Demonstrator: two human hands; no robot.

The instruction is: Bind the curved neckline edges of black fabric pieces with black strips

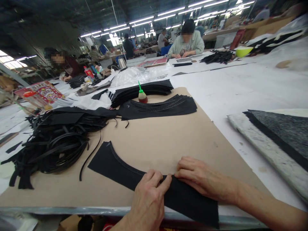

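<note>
The left hand and right hand press bent fingers along the inner edge of a curved black fabric piece, apparently smoothing it; whether they pinch cannot be told. The next move likely needs even pressure. Left of the piece lie tangled black strips; beneath it, a flat brown sheet on the white surface; beyond it, people.

At six o'clock there are one left hand, one right hand and one black panel; at twelve, two black stacks and one bottle; at nine, one strip heap; at eight, one loose strip; at three, one slab; at two, one bowl; at eleven, one kettle.
</note>
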